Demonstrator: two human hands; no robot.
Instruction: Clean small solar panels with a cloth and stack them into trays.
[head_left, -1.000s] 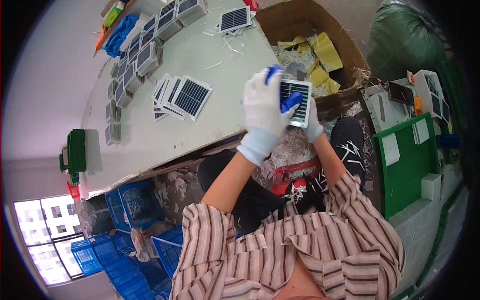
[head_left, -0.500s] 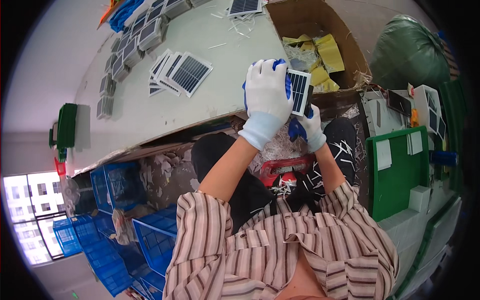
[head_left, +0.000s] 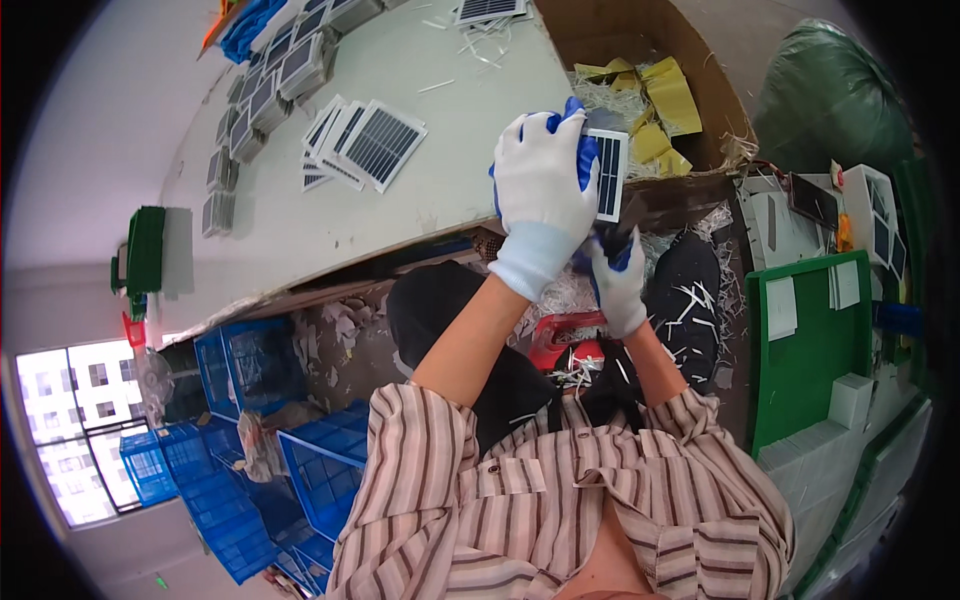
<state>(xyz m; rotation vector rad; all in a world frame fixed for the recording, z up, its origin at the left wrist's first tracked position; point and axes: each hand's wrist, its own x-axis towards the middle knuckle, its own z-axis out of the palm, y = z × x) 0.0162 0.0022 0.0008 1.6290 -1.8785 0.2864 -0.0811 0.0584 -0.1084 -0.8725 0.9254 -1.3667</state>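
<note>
Compared with a second ago, when it met the panel's right edge, the white-and-blue gloved right hand (head_left: 622, 288) sits lower, right of centre, fingers closed on a dark, blurred object (head_left: 617, 234) just below the small, white-bordered solar panel (head_left: 611, 178). At upper centre the matching gloved left hand (head_left: 545, 180) keeps its fingers clamped on that panel. A pale, flat tabletop (head_left: 430, 200) bearing fanned panels (head_left: 382, 146) fills the upper left, a brown cardboard box (head_left: 712, 85) stands upper right, and blue plastic crates (head_left: 330, 478) crowd the lower left.
</note>
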